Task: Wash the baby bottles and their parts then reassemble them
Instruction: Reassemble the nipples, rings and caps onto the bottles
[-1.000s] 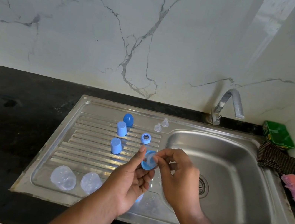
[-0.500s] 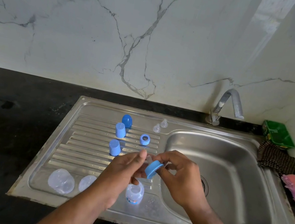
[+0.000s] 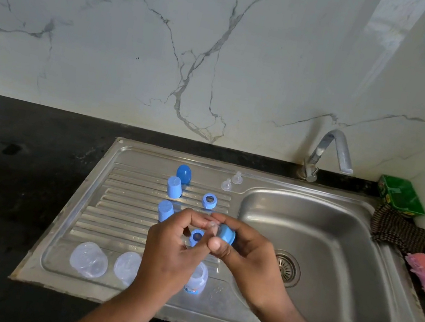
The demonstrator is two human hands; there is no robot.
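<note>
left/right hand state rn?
Left hand: pinching the clear nipple.
Right hand: gripping the blue collar ring.

No text, brand or number can be read anywhere in the frame. The small clear plastic baby bottle, standing on the steel draining board at lower centre, carries a printed band of blue and red round its base. The marks there are too small and blurred to make out as letters. The green rectangular box on the worktop at the far right, just under the wall, shows yellowish print on its near left side, and this too is not legible.
</note>
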